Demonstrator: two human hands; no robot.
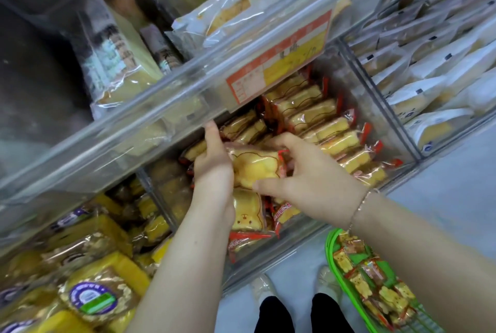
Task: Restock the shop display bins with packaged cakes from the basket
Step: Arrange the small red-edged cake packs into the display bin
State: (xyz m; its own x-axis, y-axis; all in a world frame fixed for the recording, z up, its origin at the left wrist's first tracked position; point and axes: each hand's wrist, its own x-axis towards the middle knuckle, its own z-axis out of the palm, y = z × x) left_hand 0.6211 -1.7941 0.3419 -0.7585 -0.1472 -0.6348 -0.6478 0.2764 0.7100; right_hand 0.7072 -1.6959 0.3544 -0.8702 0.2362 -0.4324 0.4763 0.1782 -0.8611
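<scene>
Upper bin (112, 128): we see a long clear bin running across the view above our hands, holding pale cake slices in clear wrap.
Cake bin (381, 107): a clear bin below it, with rows of yellow packaged cakes with red ends standing on edge.
Right-hand bin (456, 134): just beside the cake bin, filled with white packets.
Lower left bin (88, 273): yellow packs with round purple labels.
Basket (332, 257): a green basket on the floor at lower right, beneath our right forearm, with more bear-shaped packaged cakes lying in it.
Price label (279, 61): an orange and yellow card on the front of the upper bin; we cannot read the writing.
Left hand (214, 169): fingers straight, pressed flat against the left side of the held cake.
Right hand (308, 169): fingers and thumb curled round the right side of the held cake.
Held cake (255, 169): a bear-faced packaged cake between both hands, over the front part of the cake bin.
Bracelet (359, 209): a thin chain on our right wrist.
</scene>
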